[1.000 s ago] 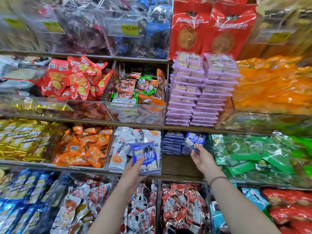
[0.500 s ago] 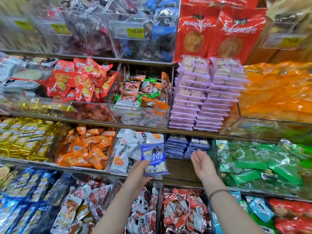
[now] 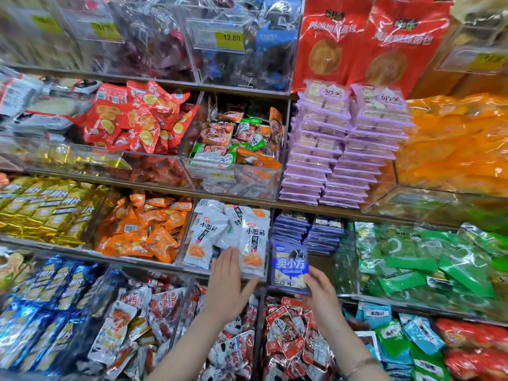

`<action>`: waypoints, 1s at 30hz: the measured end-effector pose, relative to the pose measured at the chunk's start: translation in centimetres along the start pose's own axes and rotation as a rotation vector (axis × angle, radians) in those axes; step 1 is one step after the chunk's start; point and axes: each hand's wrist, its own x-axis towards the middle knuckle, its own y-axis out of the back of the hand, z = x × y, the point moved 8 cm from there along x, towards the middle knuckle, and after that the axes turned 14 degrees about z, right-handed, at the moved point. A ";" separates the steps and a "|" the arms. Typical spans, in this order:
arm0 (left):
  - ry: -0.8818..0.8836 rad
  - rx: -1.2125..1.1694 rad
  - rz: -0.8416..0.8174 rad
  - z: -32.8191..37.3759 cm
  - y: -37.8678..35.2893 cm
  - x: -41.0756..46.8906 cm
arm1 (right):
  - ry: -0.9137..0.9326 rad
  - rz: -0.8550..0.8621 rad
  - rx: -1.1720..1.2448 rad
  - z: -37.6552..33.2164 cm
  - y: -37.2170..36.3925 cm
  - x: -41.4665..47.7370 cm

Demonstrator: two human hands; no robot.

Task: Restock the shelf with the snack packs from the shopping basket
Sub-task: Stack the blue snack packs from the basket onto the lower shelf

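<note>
All that shows of the person is two arms. The left forearm (image 3: 187, 347) and right forearm (image 3: 346, 342) are bare as far as they can be seen. The left hand (image 3: 228, 287) and right hand (image 3: 321, 295) are bare too, with slim fingers. Round the right wrist sits a thin bracelet (image 3: 358, 363), one narrow dull gold-brown band, too blurred to make out more.

Printed 12.80 on the yellow price tag (image 3: 233, 37) of a clear bin (image 3: 264, 64) in the top row. Marked 奥小方 on the blue snack pack (image 3: 290, 266), 小面筋 on the white packs (image 3: 254, 243), and 奶芙 on the stacked purple packs (image 3: 327, 105).
</note>
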 end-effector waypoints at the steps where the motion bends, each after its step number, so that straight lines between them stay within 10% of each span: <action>1: -0.052 0.135 -0.013 -0.6 -0.6 -0.6 | 0.013 0.034 -0.038 0.2 0.7 0.9; 9: -0.114 0.376 -0.089 -1.6 -2.5 -0.9 | 0.014 0.149 -0.309 3.3 0.1 7.2; 20: -0.116 0.319 -0.037 -0.9 -2.4 -0.7 | 0.318 -0.126 -0.986 4.4 -3.2 9.3; 30: -0.089 0.326 -0.092 -1.8 -2.8 -1.0 | 0.155 -0.202 -0.700 5.3 -2.5 8.4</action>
